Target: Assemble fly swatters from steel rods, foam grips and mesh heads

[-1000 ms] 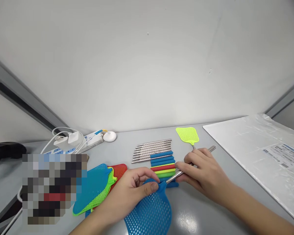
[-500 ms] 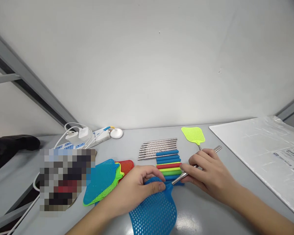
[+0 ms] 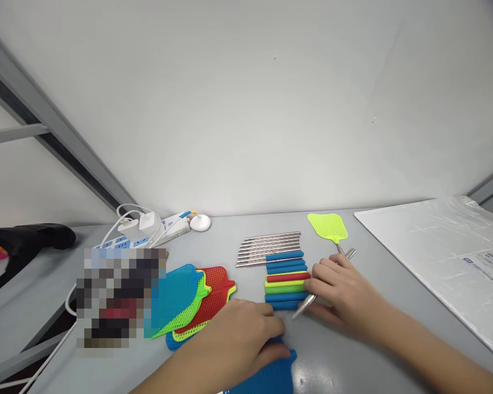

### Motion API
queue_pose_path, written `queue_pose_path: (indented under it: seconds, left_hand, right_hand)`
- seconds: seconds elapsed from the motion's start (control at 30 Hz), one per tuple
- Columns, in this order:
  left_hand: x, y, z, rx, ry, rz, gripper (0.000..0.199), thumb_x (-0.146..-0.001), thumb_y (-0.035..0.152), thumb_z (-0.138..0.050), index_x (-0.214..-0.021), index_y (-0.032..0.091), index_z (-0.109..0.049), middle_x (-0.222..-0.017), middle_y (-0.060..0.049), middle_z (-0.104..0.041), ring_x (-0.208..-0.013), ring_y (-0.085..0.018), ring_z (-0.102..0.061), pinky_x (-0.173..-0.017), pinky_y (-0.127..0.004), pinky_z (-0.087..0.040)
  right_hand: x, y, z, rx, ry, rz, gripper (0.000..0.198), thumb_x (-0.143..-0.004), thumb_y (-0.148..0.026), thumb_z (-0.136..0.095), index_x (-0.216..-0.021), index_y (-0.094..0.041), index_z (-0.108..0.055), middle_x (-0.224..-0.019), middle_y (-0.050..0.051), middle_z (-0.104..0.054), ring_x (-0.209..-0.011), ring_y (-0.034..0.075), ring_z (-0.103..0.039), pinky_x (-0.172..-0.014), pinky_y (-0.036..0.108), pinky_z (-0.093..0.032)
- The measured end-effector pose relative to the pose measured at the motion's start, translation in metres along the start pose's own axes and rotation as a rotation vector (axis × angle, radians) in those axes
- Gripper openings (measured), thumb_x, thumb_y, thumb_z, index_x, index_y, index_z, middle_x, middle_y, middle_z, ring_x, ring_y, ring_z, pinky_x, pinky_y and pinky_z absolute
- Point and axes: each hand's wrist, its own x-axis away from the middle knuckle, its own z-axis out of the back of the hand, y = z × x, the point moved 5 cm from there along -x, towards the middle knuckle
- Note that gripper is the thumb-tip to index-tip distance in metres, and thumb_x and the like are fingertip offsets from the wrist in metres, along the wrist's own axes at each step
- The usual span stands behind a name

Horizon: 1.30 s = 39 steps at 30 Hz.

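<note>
My left hand (image 3: pixel 246 336) is closed on a blue mesh fly swatter head (image 3: pixel 267 378), partly hidden under the fingers and cut off by the bottom edge of the view. A slim silver metal rod (image 3: pixel 309 300) is gripped in my right hand (image 3: pixel 339 290), slanting down to the left. Its lower tip is apart from the blue head's neck. Just behind the hands lies a row of blue, green, yellow and red handle sleeves (image 3: pixel 285 287). Left of my left hand are overlapping swatter heads, with a blue one (image 3: pixel 176 293), a green one (image 3: pixel 189 309) and a red one (image 3: pixel 213 284).
Several silver rods (image 3: pixel 267 246) lie side by side behind the sleeves. A yellow-green swatter (image 3: pixel 328 226) rests at the back right, near a white wrapped panel (image 3: pixel 427 235). A power strip (image 3: pixel 175 229) with cables and a white round device (image 3: pixel 200 222) sit at the back left.
The blue swatter head has come away from the rod's tip and dropped toward the bottom edge with my left hand. My right hand keeps the rod. The view has shifted slightly.
</note>
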Motion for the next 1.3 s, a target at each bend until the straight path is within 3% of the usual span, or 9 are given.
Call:
queue_pose_path:
  seconds: [0.17, 0.37, 0.6, 0.8, 1.03, 1.17, 1.3]
  left_hand:
    - [0.0, 0.0, 0.0, -0.034, -0.008, -0.037, 0.023, -0.079, 0.049, -0.072, -0.087, 0.027, -0.07, -0.08, 0.003, -0.066, -0.072, -0.018, -0.063, -0.055, -0.028, -0.029]
    - [-0.004, 0.004, -0.002, -0.071, 0.033, -0.098, 0.032, -0.079, 0.055, -0.069, -0.09, 0.025, -0.068, -0.084, 0.003, -0.065, -0.076, -0.018, -0.062, -0.06, -0.027, -0.034]
    - [-0.007, 0.009, -0.015, -0.158, 0.146, -0.238, 0.037, -0.084, 0.057, -0.063, -0.091, 0.021, -0.064, -0.086, 0.002, -0.065, -0.077, -0.016, -0.06, -0.064, -0.028, -0.039]
    - [-0.008, 0.0, -0.01, -0.124, 0.165, -0.154, 0.035, -0.087, 0.054, -0.061, -0.101, 0.023, -0.062, -0.095, -0.001, -0.066, -0.088, -0.02, -0.06, -0.073, -0.032, -0.04]
    - [-0.004, 0.008, 0.009, 0.241, 0.345, -0.026, 0.026, -0.096, 0.036, -0.053, -0.122, 0.029, -0.052, -0.121, -0.001, -0.062, -0.107, -0.022, -0.053, -0.09, -0.038, -0.039]
    - [0.001, 0.01, 0.004, 0.47, 0.48, -0.056, 0.019, -0.1, 0.027, -0.042, -0.116, 0.027, -0.052, -0.113, -0.001, -0.061, -0.104, -0.019, -0.054, -0.091, -0.035, -0.04]
    - [0.002, 0.007, -0.003, 0.577, 0.527, -0.076, 0.018, -0.101, 0.028, -0.037, -0.107, 0.025, -0.055, -0.106, -0.003, -0.062, -0.099, -0.019, -0.055, -0.088, -0.034, -0.043]
  right_hand:
    - [0.005, -0.006, -0.013, -0.046, -0.109, -0.028, 0.013, -0.089, -0.023, -0.055, -0.076, -0.02, -0.055, -0.08, 0.001, -0.055, -0.074, 0.017, -0.044, -0.074, 0.034, -0.029]
    - [0.006, -0.009, -0.018, -0.042, -0.135, -0.021, 0.012, -0.086, -0.02, -0.058, -0.074, -0.02, -0.054, -0.078, 0.0, -0.056, -0.073, 0.017, -0.045, -0.072, 0.034, -0.028]
    - [0.009, -0.007, -0.017, 0.0, -0.077, 0.059, 0.017, -0.088, -0.021, -0.057, -0.071, -0.019, -0.053, -0.072, 0.0, -0.054, -0.067, 0.016, -0.044, -0.068, 0.034, -0.027]
    - [0.007, 0.003, 0.009, 0.001, 0.039, 0.049, 0.011, -0.094, -0.024, -0.054, -0.086, -0.018, -0.059, -0.07, -0.001, -0.05, -0.064, 0.016, -0.041, -0.066, 0.033, -0.026]
    - [0.009, -0.012, 0.011, -0.094, 0.116, 0.101, 0.006, -0.091, -0.022, -0.059, -0.095, -0.018, -0.057, -0.071, -0.002, -0.047, -0.064, 0.015, -0.039, -0.065, 0.032, -0.026]
    - [0.007, -0.029, 0.004, -0.16, 0.117, 0.128, 0.004, -0.091, -0.021, -0.058, -0.09, -0.018, -0.055, -0.072, 0.0, -0.05, -0.067, 0.016, -0.041, -0.066, 0.033, -0.027]
    - [0.003, -0.034, 0.007, -0.216, 0.121, 0.139, 0.006, -0.092, -0.014, -0.051, -0.093, -0.017, -0.057, -0.072, 0.001, -0.05, -0.066, 0.016, -0.041, -0.067, 0.033, -0.031]
